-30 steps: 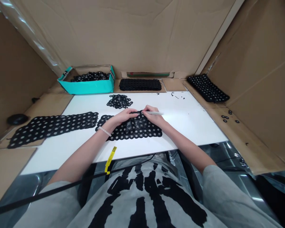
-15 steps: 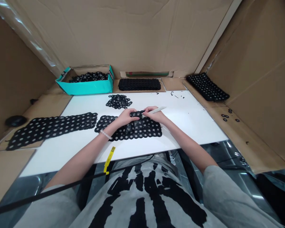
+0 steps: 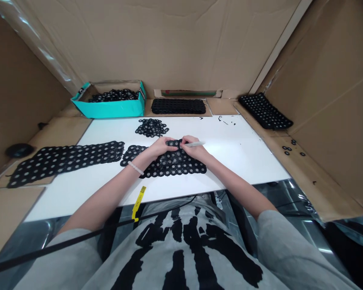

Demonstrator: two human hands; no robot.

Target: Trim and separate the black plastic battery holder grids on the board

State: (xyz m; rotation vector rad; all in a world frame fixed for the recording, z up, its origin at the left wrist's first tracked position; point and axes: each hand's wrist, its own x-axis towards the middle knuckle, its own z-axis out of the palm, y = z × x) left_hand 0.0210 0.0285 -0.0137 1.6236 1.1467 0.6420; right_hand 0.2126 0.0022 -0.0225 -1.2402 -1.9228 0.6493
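- Dotted mat (image 3: 184,167): black, on the white surface (image 3: 245,159) right in front of the person; long axis runs left to right, across the body.
- Left hand (image 3: 161,148): fingers clamped on a raised part of the mat at its far edge; the forearm crosses over the mat's left part.
- Right hand (image 3: 194,149): fingers closed around a white pen-like tool (image 3: 196,143), just right of the left fingers at that same edge.
- Key relation: the raised edge sits between the two hands, touching the left fingers; the tool's near end is at or just beside it, contact too small to tell. Tool lies roughly sideways, free end out to the right.
- Most of the mat spreads from the fingers back toward the body.
- Both hands about equally near the worked spot.
- Ring pile (image 3: 152,128): beyond the mat, nearer the left hand.
- Second dotted mat (image 3: 69,159): left, apart from both hands.
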